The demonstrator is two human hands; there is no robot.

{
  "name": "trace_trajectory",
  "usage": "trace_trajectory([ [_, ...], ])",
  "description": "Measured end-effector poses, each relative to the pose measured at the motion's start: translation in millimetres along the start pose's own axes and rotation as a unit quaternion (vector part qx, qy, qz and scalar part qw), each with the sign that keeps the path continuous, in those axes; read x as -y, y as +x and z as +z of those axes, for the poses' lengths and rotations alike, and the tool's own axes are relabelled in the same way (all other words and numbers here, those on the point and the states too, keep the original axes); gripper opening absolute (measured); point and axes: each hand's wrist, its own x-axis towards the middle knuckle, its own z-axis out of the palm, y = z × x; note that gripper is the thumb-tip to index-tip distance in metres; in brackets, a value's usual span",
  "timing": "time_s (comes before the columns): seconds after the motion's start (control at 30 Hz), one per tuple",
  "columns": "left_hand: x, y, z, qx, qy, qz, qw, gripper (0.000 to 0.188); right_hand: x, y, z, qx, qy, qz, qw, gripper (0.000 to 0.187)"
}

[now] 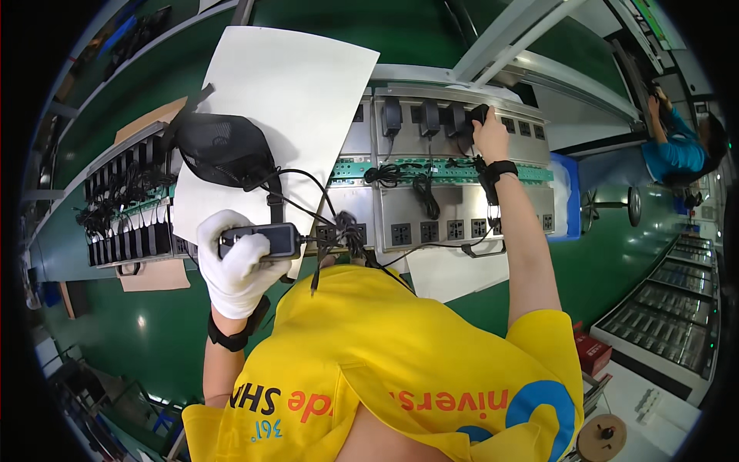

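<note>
My left hand (231, 273), in a white glove, is closed round a black power adapter (283, 240) near my chest. A dark cable (350, 231) runs from it and hangs in a bundle beside the panel. My bare right hand (493, 141) reaches to the far row of a metal socket panel (458, 199). Its fingers grip another black power adapter (479, 114), partly hidden by them. To its left, several black adapters (429, 118) stand plugged into the same row. Their coiled cables (426, 196) lie over the green strip along the panel's middle.
A black mesh pouch (223, 150) with straps lies on a white sheet (289, 73). At the left is a second rack (131, 165) filled with black adapters and tangled cables. A blue bin (573, 196) stands by the panel's right end. Another person (677, 154) is at the far right.
</note>
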Motion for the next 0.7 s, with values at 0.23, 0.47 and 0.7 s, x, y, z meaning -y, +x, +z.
trace_trajectory([
  [0.23, -6.0, 0.6, 1.6, 0.037, -0.027, -0.005, 0.999, 0.042, 7.4, -4.4, 11.1, -0.025, -0.065, -0.018, 0.997, 0.066],
  [0.47, -17.7, 18.5, 9.0, 0.071, -0.061, 0.037, 0.995, 0.041, 56.8, -23.9, -62.4, -0.096, 0.043, -0.082, 0.991, 0.073],
  [0.7, -27.6, 24.8, 34.8, 0.090, -0.126, 0.072, 0.985, 0.058, 172.2, -146.5, -187.4, 0.409, 0.442, -0.424, 0.676, 0.091],
])
